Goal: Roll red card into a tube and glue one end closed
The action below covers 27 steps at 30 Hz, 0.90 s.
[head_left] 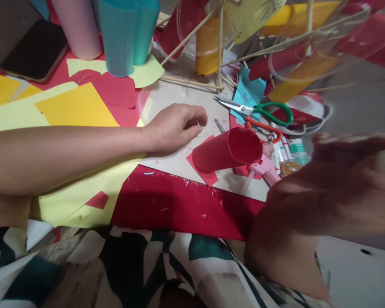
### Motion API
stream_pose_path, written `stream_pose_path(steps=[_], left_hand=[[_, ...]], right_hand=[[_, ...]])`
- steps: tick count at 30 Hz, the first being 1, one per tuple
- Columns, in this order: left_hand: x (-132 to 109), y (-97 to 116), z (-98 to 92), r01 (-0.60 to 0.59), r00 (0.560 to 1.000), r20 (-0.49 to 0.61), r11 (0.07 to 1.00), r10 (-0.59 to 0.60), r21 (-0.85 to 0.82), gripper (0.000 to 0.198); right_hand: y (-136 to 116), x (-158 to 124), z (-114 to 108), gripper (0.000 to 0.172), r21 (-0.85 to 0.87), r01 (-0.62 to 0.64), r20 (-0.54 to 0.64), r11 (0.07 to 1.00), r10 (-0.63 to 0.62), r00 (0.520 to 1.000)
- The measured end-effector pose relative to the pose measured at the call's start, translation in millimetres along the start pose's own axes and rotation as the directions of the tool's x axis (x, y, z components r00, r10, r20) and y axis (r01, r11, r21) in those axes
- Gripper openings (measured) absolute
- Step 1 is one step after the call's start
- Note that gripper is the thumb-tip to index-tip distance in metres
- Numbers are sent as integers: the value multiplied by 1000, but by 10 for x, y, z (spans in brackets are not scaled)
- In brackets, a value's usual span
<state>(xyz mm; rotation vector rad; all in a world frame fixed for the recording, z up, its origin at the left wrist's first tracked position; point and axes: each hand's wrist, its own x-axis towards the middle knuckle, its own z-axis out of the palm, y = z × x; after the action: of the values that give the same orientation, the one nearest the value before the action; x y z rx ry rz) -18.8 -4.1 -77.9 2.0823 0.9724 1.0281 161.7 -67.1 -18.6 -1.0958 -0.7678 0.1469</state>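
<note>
My left hand (177, 126) rests on the grey board (167, 96), its fingers loosely curled and the thumb apart from the index finger, with nothing visible between them. Just right of its fingertips, a red paper tube (213, 150) stands on a small red paper piece (208, 176), its open end facing up and to the right. My right hand (343, 184) is raised close to the camera at the right, blurred, with its fingers mostly smeared. Green-handled scissors (272, 113) and orange-handled scissors (274, 134) lie beyond the tube, beside a pink glue gun (265, 167).
Yellow paper sheets (80, 107) lie under my left forearm on red paper (147, 205). A phone (35, 50), a pink tube (78, 28) and blue tubes (118, 38) are at the back left. A stick frame with coloured tubes and clear plastic discs (300, 47) fills the back right.
</note>
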Motion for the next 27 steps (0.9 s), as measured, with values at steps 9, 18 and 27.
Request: stream_pose_path(steps=[9,18,27], left_hand=[[4,-14,5,-28,999,18,998,27,53,14],[10,9,-27,-36,999,36,997,34,66,13],[-32,41,-65,-106,993,73,982,95,154,17]], right_hand=[[125,89,-243,24,7,587,677,810,-436,593],[33,231,-355,14,-33,755,922,655,-272,276],[10,269,-279,16,-120,635,559,763,-477,678]])
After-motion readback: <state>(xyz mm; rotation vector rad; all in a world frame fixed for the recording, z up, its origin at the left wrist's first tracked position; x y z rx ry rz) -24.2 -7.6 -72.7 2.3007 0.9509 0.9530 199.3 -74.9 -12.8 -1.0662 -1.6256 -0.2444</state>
